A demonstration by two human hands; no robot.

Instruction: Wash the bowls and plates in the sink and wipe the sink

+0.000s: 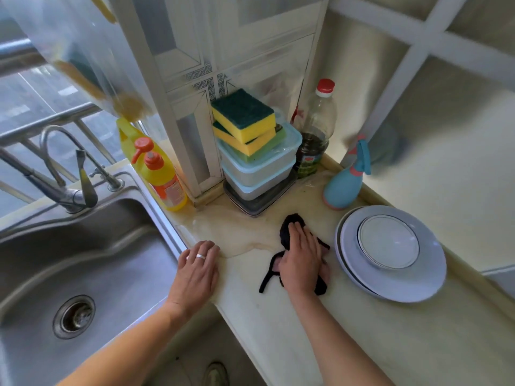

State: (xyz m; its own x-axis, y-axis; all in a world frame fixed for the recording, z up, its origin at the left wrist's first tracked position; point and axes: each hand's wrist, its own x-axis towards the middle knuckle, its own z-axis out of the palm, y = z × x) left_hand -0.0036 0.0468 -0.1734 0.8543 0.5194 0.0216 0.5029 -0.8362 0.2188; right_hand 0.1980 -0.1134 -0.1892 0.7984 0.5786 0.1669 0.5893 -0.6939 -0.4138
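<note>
Stainless steel sink basin (117, 263) occupies the left. Left hand (196, 270) rests flat, fingers extended, on the cream stone countertop (320, 344) at the sink edge, holding nothing. Right hand (302, 260) presses flat on a black rag (291, 222). Stacked pale blue plates (418, 280) carry an upturned white bowl (388, 240), far right

Both forearms are bare, with no sleeves reaching into view. The left hand (198, 270) wears a plain silver band (200, 256) on one finger. The right hand (301, 259) wears no ring.
</note>
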